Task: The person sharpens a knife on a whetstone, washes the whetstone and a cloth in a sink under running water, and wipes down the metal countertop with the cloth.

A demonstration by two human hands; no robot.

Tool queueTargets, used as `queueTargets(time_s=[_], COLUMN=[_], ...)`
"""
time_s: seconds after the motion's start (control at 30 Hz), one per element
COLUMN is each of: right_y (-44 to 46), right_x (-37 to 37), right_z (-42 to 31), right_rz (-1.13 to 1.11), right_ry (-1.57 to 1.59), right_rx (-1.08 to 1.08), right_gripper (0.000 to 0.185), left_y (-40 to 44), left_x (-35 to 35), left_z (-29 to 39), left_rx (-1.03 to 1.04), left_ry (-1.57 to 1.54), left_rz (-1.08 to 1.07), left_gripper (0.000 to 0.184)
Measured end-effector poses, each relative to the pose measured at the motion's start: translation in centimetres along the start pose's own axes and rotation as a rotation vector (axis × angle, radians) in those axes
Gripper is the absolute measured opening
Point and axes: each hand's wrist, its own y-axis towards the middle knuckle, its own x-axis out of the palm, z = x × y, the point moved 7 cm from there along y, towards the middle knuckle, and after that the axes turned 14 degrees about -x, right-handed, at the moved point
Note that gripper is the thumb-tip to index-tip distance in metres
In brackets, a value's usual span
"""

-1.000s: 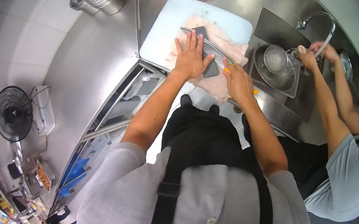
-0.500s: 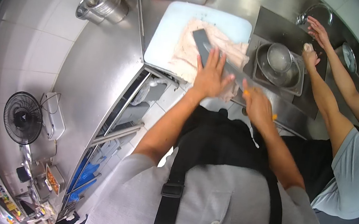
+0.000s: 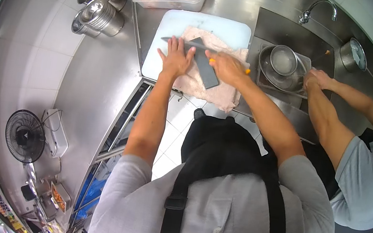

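A dark grey sharpening stone (image 3: 207,71) lies slanted on a pinkish cloth (image 3: 191,81), which is spread over a white cutting board (image 3: 157,55) and hangs past its front edge. Across the stone's upper end lies a knife (image 3: 199,45), its tip pointing left. My right hand (image 3: 227,68) is wrapped round the knife's orange-yellow handle (image 3: 247,71). With fingers spread, my left hand (image 3: 175,58) rests its fingertips on the blade near the tip.
A co-worker's hands (image 3: 318,80) are together at the sink (image 3: 298,32), beside a metal bowl and strainer (image 3: 284,61). Behind the board stands a plastic tub of bagged food (image 3: 171,4). Metal pots (image 3: 103,16) and a fan (image 3: 25,136) are on the left.
The knife has shifted up the stone, from slanting down its length to lying nearly crosswise, and both my hands moved with it. The co-worker's hands have come together lower down, away from the tap.
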Motion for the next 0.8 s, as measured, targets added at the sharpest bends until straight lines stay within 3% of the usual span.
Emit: queueTargets(time_s=[0.07,0.13,0.17,0.23,0.37,0.57,0.63,0.7,0.8], right_y=[-1.8,-3.8,-4.1,0.3,5.9,-9.8,-12.9,-14.1,-5.5], right_x=[0.4,0.4,0.7,0.2,2.3,-0.7,-1.6,-1.0,-1.1], right_z=[-0.5,0.5,0.6,0.7,1.8,-1.1,-0.7,0.4,1.1], right_rz=[-0.023,0.085,0.137,-0.060,-0.047,0.007,0.070,0.183,0.035], right_ry=[0.109,0.043,0.018,0.048,0.099,0.181,0.215,0.224,0.212], right_rx=[0.028,-0.135,-0.214,-0.108,-0.140,-0.027,-0.014,-0.069,0.067], right_gripper=[0.041,0.041,0.041,0.042,0.041,0.046,0.047,0.048,0.047], left_y=[-3.1,-7.1,-6.1,-4.2,0.1,-13.0,-16.1,-15.0,-6.8], left_x=[1.0,2.3,2.0,2.4,0.0,3.7,3.2,3.2,2.4], left_z=[-0.9,-0.1,-0.5,-1.8,-3.9,1.0,3.7,4.4,2.1], left_rx=[0.023,0.033,0.021,0.000,-0.095,0.099,0.208,0.248,0.146], left_ry=[0.022,0.061,0.064,0.087,0.055,-0.015,-0.003,0.012,0.003], left_rz=[0.010,0.054,0.092,0.125,-0.013,0.053,-0.005,0.022,0.080], left_gripper=[0.092,0.097,0.096,0.095,0.084,0.095,0.089,0.086,0.085])
